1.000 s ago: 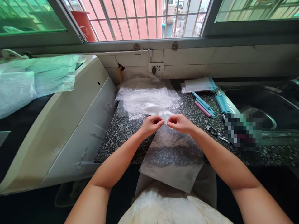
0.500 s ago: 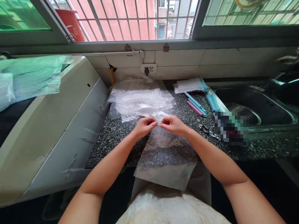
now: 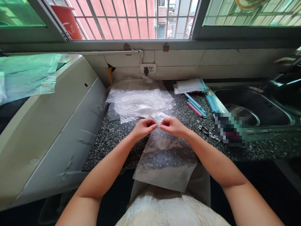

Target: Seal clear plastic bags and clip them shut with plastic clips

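A clear plastic bag hangs from my fingers over the counter's front edge, its lower end near my lap. My left hand pinches the bag's gathered upper part between thumb and forefinger. Close beside it, my right hand pinches the same part, the fingertips of both hands almost meeting. Just behind my hands lies a loose pile of clear plastic bags. What exactly sits between the fingertips is too small to make out.
Blue sealing clips and a pink clip lie on the speckled counter to the right. Behind them is a stack of flat bags. A metal sink is at right, a white appliance at left.
Both hands keep their pinch on the plastic bag, almost unmoved. The whole view has shifted slightly.
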A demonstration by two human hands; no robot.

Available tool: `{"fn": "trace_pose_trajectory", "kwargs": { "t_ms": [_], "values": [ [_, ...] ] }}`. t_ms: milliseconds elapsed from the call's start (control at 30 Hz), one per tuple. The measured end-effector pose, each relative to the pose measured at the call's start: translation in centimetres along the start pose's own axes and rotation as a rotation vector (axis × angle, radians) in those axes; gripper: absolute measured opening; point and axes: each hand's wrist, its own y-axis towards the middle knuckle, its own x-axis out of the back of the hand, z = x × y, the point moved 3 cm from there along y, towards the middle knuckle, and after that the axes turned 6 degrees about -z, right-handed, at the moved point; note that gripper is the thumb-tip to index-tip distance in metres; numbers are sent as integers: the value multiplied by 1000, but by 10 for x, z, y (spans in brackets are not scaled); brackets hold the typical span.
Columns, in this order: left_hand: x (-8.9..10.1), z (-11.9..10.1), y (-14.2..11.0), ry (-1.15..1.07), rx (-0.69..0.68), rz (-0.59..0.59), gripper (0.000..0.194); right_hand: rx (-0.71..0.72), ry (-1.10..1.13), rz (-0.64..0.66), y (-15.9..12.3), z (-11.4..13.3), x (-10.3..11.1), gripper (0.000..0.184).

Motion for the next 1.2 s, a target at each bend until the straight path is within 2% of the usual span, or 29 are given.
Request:
{"fn": "trace_pose_trajectory", "kwargs": {
  "t_ms": [433,667,1200],
  "values": [
    [0,-2,0,81,-14,-6,25,-18,1,-11,2,-1,-1,26],
    [4,0,1,46,7,-68,25,-39,38,2,1,0,1,23],
    [4,0,1,4,39,-69,30,42,-89,-49,-1,-3,1,15]
  ]
}}
